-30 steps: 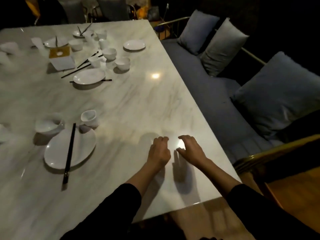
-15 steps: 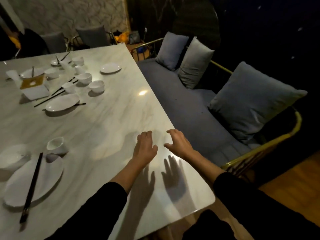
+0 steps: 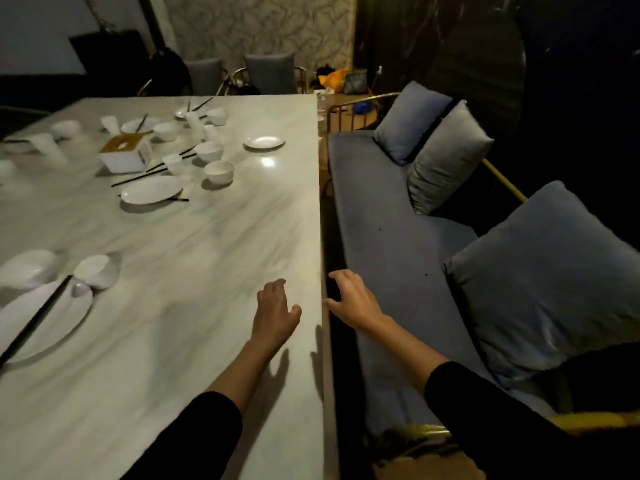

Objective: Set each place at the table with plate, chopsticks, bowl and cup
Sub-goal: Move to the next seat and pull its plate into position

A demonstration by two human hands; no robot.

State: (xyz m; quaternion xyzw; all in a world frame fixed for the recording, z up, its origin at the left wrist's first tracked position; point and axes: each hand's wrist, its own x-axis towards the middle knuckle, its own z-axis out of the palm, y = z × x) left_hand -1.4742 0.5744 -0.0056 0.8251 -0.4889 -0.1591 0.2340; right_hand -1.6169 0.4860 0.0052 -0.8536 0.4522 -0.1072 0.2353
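My left hand (image 3: 275,311) hovers over the marble table (image 3: 194,271) near its right edge, fingers loosely spread and holding nothing. My right hand (image 3: 353,301) is past the table edge, above the bench, also with nothing in it. At the near left lies a white plate (image 3: 52,323) with black chopsticks (image 3: 33,323) across it, a bowl (image 3: 26,268) and a cup (image 3: 95,270) beside it. Farther back sits another plate (image 3: 150,194) with chopsticks (image 3: 143,174), bowls (image 3: 219,171) and a cup (image 3: 173,163) scattered around. A small plate (image 3: 264,142) stands alone near the right edge.
A white box with a tan top (image 3: 125,154) stands at the back left among more bowls and cups. A grey bench (image 3: 391,237) with three cushions (image 3: 550,278) runs along the table's right side. Chairs (image 3: 270,72) stand at the far end.
My view has swung rightward and upward. Both hands have drifted to the right, so the right hand has left the tabletop and is over the bench. Nothing was picked up.
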